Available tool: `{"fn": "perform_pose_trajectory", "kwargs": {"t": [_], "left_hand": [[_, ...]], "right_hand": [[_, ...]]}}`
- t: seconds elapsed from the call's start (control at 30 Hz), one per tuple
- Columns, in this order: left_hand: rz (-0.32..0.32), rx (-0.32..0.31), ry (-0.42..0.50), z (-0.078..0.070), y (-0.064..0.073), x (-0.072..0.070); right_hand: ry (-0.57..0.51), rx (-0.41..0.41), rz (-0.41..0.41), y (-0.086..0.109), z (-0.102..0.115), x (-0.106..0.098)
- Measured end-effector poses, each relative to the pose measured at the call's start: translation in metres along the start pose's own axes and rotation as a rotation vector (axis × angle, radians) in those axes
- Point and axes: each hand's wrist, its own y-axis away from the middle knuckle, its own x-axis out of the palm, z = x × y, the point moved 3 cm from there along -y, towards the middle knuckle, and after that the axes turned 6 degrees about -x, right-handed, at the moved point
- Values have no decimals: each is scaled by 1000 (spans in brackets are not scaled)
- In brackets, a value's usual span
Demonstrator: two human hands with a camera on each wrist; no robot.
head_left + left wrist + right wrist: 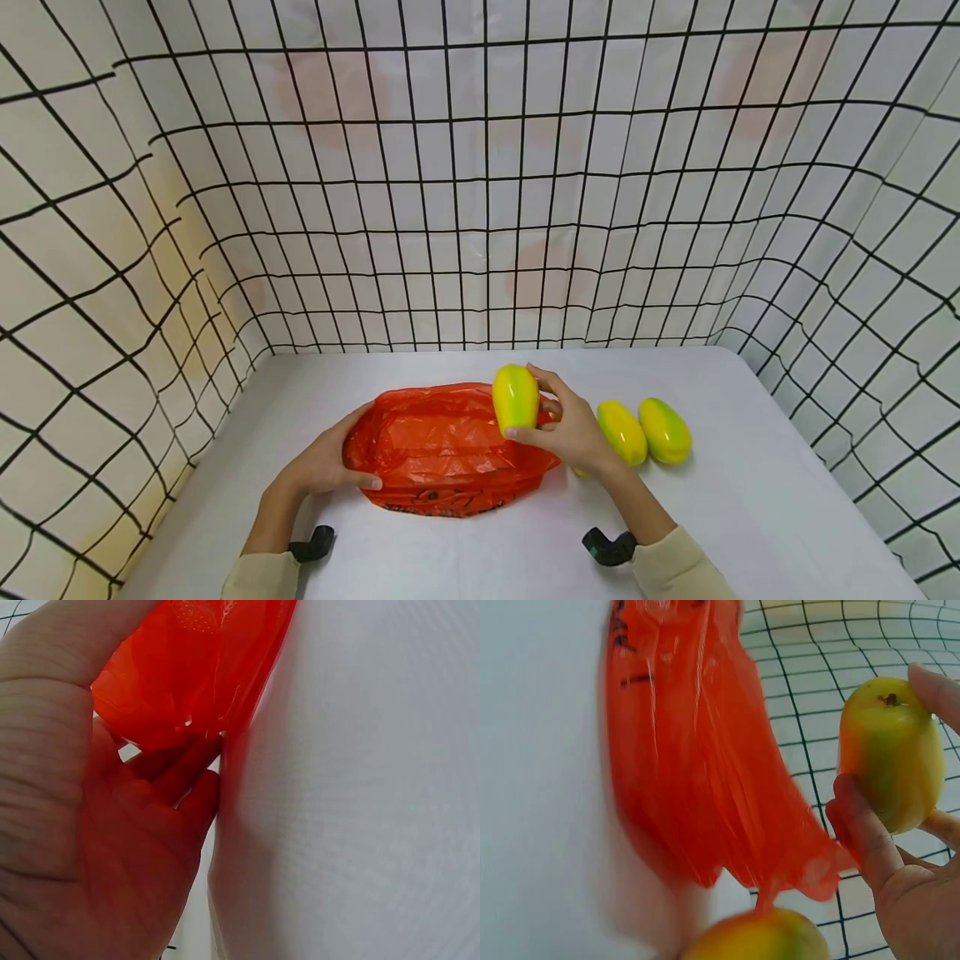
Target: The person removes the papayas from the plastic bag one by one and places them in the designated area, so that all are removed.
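Observation:
A crumpled red plastic bag with dark print along its near edge lies on the white table. At its left end my left hand holds it, thumb in front and fingers behind; in the left wrist view the fingers look tinted red beside the plastic. A glossy yellow-green mango is pinched upright in my right hand, raised over the bag's right end. In the right wrist view, thumb and fingers surround that mango. To the right lie a mango and another mango, side by side.
A bit of another yellow thing shows beneath my right wrist, mostly hidden. Black netting over white sheets encloses the table at the back and both sides. Each wrist wears a black camera mount.

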Motion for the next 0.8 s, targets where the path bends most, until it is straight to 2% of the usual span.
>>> {"fn": "perform_pose_trajectory", "kwargs": {"t": [0.3, 0.57, 0.8], "left_hand": [[-17, 17, -41, -1, 2, -1], [-15, 15, -45, -3, 2, -1], [-15, 21, -29, -4, 2, 0]], "right_hand": [[-37, 32, 7, 10, 1, -24], [1, 2, -13, 19, -10, -42], [5, -13, 3, 25, -13, -57]]}}
